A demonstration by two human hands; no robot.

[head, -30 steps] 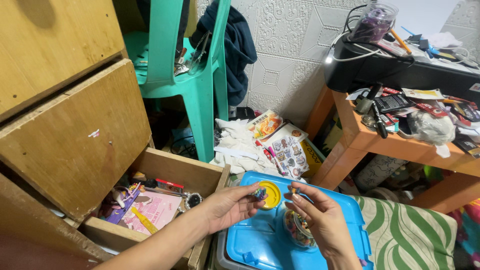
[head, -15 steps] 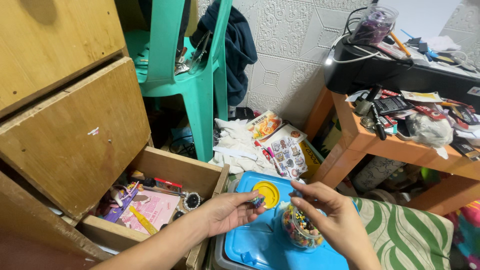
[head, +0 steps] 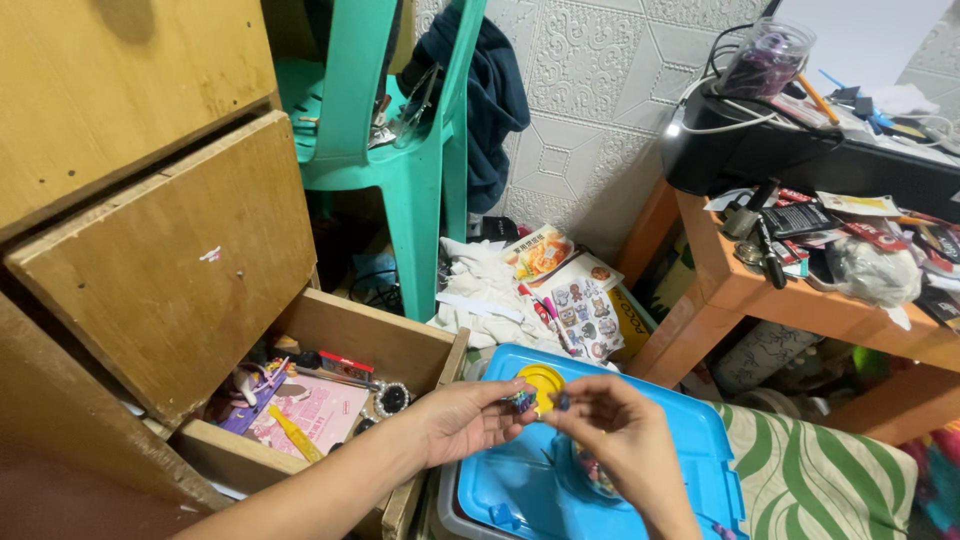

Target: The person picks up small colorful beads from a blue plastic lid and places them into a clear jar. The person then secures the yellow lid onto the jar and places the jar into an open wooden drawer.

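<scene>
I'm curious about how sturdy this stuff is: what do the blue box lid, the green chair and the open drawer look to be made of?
The blue box lid looks like moulded plastic: glossy, with rounded edges and a raised rim. The green chair also seems plastic: one uniform colour, smooth, with a slight sheen. The open drawer appears to be plywood or similar board: matt brown, raw-looking edges, scuffed. Exact board type is unclear.

Tight quarters here: both hands (head: 470, 415) (head: 610, 435) meet over the blue bin lid (head: 690, 440), with the yellow lid (head: 543, 380) and bead jar (head: 590, 475) right under them, so only the lid's right part lies bare. To the left the open drawer (head: 370, 345) is crammed with clutter. Ahead, the green chair (head: 420, 170), a pile of cloth and papers (head: 500, 290) and the orange table (head: 740, 290) hem in the floor.
</scene>
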